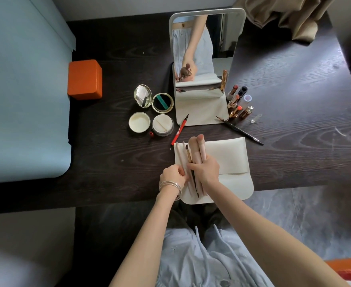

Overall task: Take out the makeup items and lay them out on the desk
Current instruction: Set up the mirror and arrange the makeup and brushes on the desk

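Brushes coming out of the cream pouch, both hands at work.

The right hand [204,169] is wrapped round a bundle of makeup brushes [197,154], bristle heads pointing to the far side, above the left part of the cream pouch [228,156] at the near edge of the dark desk [118,158]. Just to its left, the left hand [172,175], bangles on the wrist, pinches the pouch's left edge beside the slimmer pale handles. To do this step well, I judge the left hand should pin the pouch flat while the right draws the bundle clear, then fans the brushes singly on bare wood. Farther off lie a red liner pen [179,129], open compacts [153,100], a powder jar [162,125], lipsticks [235,104] right of the standing mirror [206,59], and a thin dark brush [240,130].
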Motion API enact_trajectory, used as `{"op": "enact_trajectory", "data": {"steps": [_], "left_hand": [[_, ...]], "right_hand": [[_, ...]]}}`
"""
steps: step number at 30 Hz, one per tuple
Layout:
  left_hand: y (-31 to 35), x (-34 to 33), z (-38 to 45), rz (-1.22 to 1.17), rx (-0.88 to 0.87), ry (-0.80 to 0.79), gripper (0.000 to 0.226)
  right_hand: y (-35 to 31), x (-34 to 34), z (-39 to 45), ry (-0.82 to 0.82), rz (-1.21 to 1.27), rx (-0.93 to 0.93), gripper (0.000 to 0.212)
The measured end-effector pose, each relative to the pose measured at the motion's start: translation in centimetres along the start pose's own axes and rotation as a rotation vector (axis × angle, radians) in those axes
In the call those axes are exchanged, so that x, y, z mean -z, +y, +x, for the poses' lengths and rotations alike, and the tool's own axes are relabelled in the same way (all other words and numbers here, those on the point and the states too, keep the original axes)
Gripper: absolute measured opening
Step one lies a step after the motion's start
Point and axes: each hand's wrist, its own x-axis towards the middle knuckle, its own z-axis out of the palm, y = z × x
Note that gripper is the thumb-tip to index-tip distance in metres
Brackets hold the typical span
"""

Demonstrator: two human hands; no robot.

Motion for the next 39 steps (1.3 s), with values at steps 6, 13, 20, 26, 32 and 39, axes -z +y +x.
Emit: {"op": "enact_trajectory", "data": {"steps": [6,13,20,26,32,39], "left_hand": [[0.2,0.3,0.4,0.014,-0.007,-0.043,0.007],[0.1,0.2,0.4,-0.004,-0.008,-0.010,0.021],[0.3,0.0,0.3,-0.047,-0.036,0.040,0.014],[0.3,0.0,0.3,-0.028,-0.019,0.009,0.018],[0.1,0.0,0.3,-0.028,-0.025,0.059,0.019],[0.3,0.0,0.3,-0.034,-0.054,0.076,0.017]], "right_hand": [[0.2,-0.1,0.0,0.026,-0.037,0.020,0.026],[0.2,0.7,-0.3,0.033,0.014,0.011,0.026],[0.8,1.0,0.1,0.068,0.050,-0.026,0.028],[0.3,0.8,-0.2,0.044,0.027,-0.004,0.028],[0.6,0.9,0.0,0.046,0.026,0.010,0.030],[0.9,2.1,-0.1,0.047,0.063,-0.003,0.024]]}}
